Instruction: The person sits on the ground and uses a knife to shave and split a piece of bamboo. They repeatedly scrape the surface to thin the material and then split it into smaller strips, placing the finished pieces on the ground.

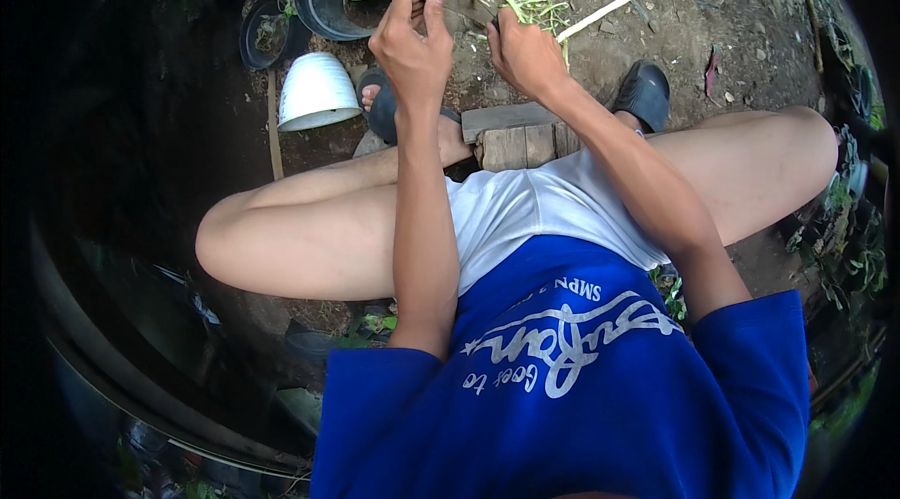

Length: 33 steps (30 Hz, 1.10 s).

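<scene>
Fingers and thumb of the left hand (412, 42) are pinching together on one end of a thin strip (460, 1); those of the right hand (527, 57) are clasping a dark piece (494, 23) at its other end, possibly a handle. The strip is spanning the gap between the hands, near yellow-green shavings (536, 12). It is looking light, stiff and perhaps sharp-edged, so holding by the ends is seeming safest.

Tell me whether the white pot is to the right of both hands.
No, the white pot is to the left of both the left hand and the right hand.
</scene>
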Each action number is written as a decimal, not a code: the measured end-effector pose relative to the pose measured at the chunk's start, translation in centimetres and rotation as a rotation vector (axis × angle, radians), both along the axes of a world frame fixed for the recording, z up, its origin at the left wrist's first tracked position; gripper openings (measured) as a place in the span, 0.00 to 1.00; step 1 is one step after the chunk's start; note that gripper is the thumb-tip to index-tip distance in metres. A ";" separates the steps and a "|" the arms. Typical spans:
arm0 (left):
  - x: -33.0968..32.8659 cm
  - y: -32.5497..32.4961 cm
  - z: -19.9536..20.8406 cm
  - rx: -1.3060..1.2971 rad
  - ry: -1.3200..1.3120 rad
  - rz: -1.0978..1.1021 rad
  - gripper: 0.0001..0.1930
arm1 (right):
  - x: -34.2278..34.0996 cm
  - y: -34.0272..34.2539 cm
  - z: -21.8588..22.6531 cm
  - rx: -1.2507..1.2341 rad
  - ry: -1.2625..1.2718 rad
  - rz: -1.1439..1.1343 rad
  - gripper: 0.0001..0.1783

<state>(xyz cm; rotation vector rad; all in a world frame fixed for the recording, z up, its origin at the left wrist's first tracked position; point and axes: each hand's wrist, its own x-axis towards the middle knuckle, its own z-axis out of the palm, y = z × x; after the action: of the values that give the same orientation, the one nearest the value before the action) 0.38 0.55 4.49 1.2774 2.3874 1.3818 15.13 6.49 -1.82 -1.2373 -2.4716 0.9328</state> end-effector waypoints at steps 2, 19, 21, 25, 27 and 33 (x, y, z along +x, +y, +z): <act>0.1 -0.1 -0.1 -0.010 0.003 0.009 0.11 | 0.1 0.3 0.3 0.038 0.219 0.000 0.16; 0.2 -0.9 -0.3 -0.013 0.030 0.005 0.09 | 0.9 0.1 0.9 -0.114 -0.053 0.048 0.13; 0.3 -0.9 -0.3 -0.005 0.001 -0.005 0.09 | 0.8 0.0 1.0 -0.077 0.265 0.079 0.13; 0.6 -1.2 -0.3 -0.013 0.024 -0.009 0.09 | 0.1 -0.4 0.9 -0.159 -0.036 -0.005 0.14; 0.6 -1.6 0.0 -0.018 0.016 -0.009 0.09 | 0.1 -0.4 0.7 -0.059 0.049 0.054 0.13; 0.7 -1.7 0.6 -0.080 0.050 -0.005 0.09 | 1.0 -0.3 -0.4 -0.167 -0.113 0.049 0.14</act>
<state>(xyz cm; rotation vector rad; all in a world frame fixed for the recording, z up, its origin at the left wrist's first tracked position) 1.07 -1.19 5.11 1.3115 2.4430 1.2536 16.09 6.17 -2.24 -1.3197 -2.5657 1.1320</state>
